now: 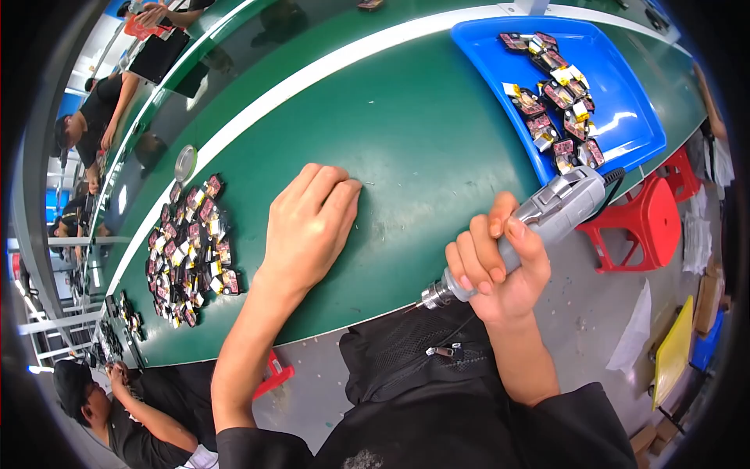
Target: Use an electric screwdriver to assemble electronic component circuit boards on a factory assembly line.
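Observation:
My right hand (508, 273) is wrapped round a grey electric screwdriver (561, 207), tilted so that its chuck and thin bit point down and left at the bench's near edge. My left hand (308, 223) rests over the green bench (422, 117) with its fingers curled and pressed together. Its fingertips are turned down, and what they hold, if anything, is hidden. A few tiny slivers, perhaps screws, lie just right of that hand. To its left spreads a pile of small black electronic modules (187, 254) with reddish boards and silver-and-yellow cells.
A blue tray (629, 98) at the far right holds several similar modules (561, 94). A small round metal dish (185, 162) stands behind the pile. Red stools (652, 223) are on the floor at the right. A co-worker (141, 410) sits at the lower left; others are beyond.

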`<state>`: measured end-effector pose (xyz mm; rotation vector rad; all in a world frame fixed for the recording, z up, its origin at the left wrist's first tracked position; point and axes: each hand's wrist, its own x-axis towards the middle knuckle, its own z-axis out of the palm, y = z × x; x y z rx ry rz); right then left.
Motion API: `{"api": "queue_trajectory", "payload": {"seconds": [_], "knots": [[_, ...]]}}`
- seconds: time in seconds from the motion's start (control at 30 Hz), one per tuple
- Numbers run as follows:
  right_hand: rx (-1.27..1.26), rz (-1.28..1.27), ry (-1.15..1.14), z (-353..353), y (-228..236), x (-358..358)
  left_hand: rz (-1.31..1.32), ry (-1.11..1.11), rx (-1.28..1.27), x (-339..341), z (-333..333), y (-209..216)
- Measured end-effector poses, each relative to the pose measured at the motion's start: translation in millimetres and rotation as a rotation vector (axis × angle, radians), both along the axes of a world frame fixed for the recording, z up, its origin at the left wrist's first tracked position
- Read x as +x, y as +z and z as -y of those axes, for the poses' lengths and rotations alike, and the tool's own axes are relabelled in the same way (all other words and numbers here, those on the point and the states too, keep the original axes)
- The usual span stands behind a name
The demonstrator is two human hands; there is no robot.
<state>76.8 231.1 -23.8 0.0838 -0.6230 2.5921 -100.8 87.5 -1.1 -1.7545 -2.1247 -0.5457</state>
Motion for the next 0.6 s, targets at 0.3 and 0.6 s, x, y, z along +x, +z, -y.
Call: {"api": "queue_trajectory", "payload": {"seconds": [0.3, 0.6], "knots": [[0.015, 0.041, -0.034, 0, 3, 1, -0.118, 0.016, -0.06, 3, -7, 3], [0.016, 0.047, -0.049, 3, 3, 2, -0.222, -0.062, -0.17, 0, -7, 6]]}}
